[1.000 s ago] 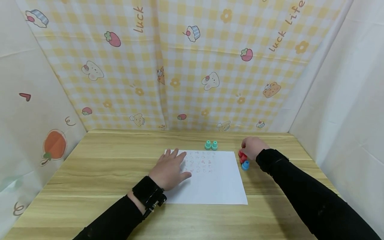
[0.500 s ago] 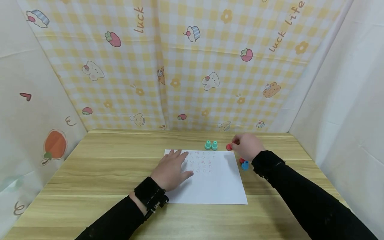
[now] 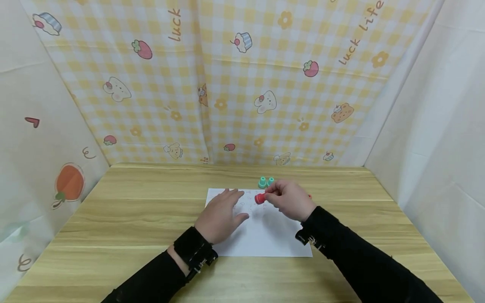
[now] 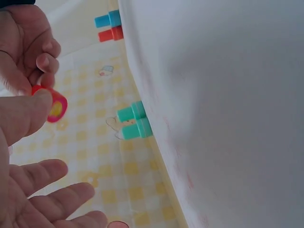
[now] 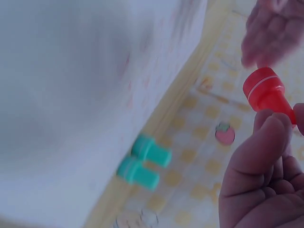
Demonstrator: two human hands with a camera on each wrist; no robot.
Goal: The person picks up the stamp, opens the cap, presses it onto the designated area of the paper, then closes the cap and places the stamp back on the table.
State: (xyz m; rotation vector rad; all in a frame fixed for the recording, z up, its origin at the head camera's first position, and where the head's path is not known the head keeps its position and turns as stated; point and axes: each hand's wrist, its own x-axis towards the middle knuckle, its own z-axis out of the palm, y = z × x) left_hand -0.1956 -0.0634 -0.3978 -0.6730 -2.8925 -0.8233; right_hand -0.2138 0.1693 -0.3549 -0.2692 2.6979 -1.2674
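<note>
My right hand [image 3: 291, 200] pinches a red stamp [image 3: 259, 198] between thumb and fingers over the white paper [image 3: 280, 240]. The stamp lies tilted, and its wide end points toward my left hand [image 3: 217, 216]. In the left wrist view that end of the red stamp [image 4: 56, 108] shows a pink and yellow face. My left hand is spread above the left part of the paper, fingers extended and thumb apart, holding nothing. Small faint red marks run across the paper's upper part, partly hidden by both hands.
Two teal stamps [image 3: 262, 182] stand side by side just behind the paper. Right of the paper, a blue stamp [image 4: 109, 19] and another red stamp [image 4: 110, 34] stand together, mostly hidden by my right hand in the head view. A checked cloth [image 3: 235, 105] hangs behind the wooden table [image 3: 151, 181].
My right hand has picked a red stamp from the group at right and carried it left over the paper. My left hand has shifted slightly right.
</note>
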